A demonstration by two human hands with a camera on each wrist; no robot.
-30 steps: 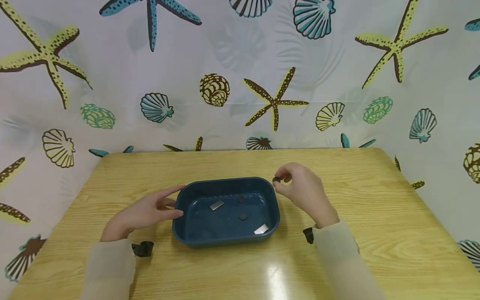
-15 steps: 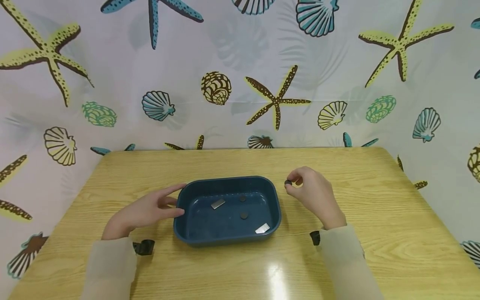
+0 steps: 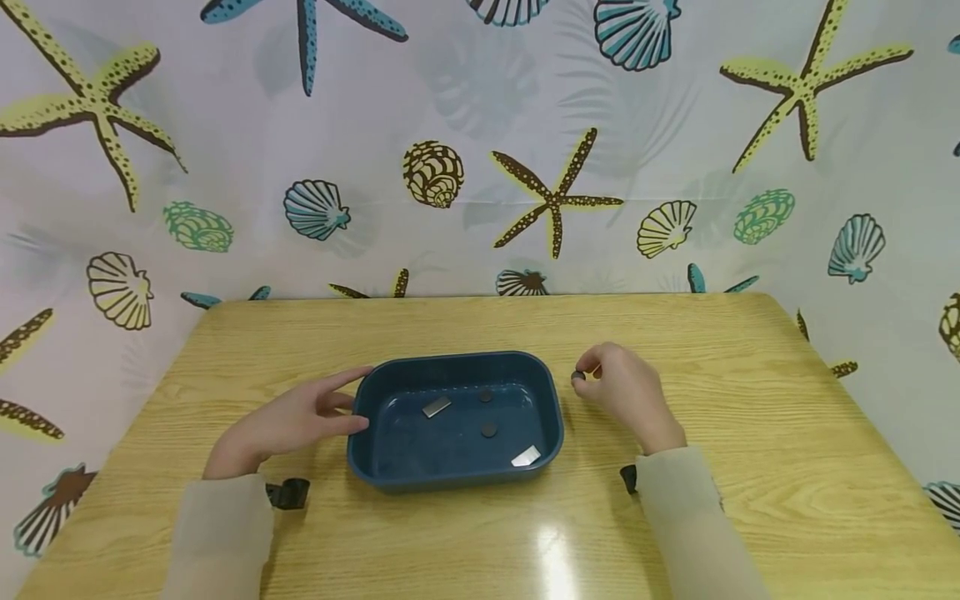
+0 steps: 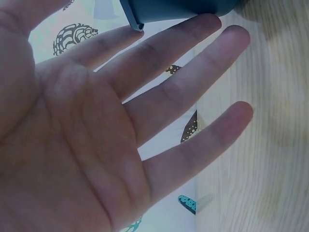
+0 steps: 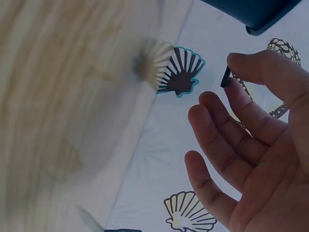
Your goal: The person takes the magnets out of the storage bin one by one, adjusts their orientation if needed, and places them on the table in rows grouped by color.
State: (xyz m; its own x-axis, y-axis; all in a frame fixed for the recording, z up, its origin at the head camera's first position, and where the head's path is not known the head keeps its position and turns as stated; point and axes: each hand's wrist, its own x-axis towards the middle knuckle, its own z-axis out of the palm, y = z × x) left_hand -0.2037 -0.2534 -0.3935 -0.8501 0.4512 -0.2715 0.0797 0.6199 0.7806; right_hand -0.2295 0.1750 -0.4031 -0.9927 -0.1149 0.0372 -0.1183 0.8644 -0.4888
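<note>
The small dark disc sits pinched between the thumb and fingertip of your right hand, just to the right of the blue tray and low over the tabletop; the right wrist view shows it edge-on at the fingertips, with the other fingers loosely curled and spread below it. To handle this step well, I judge you should keep the pinch light but firm on the disc's rim, since a piece this thin can slip or flip, and lower it flat onto the wood beside the tray's right wall before you ease the fingers apart. Your left hand lies flat against the tray's left wall, fingers straight and slightly spread, their tips touching the rim; that steadies the tray, so hold it there with gentle pressure. Inside the tray lie two more dark discs and two silvery flat bars, well apart from one another. If these pieces are magnets, which I cannot tell, keep the held disc clear of the tray's contents.
</note>
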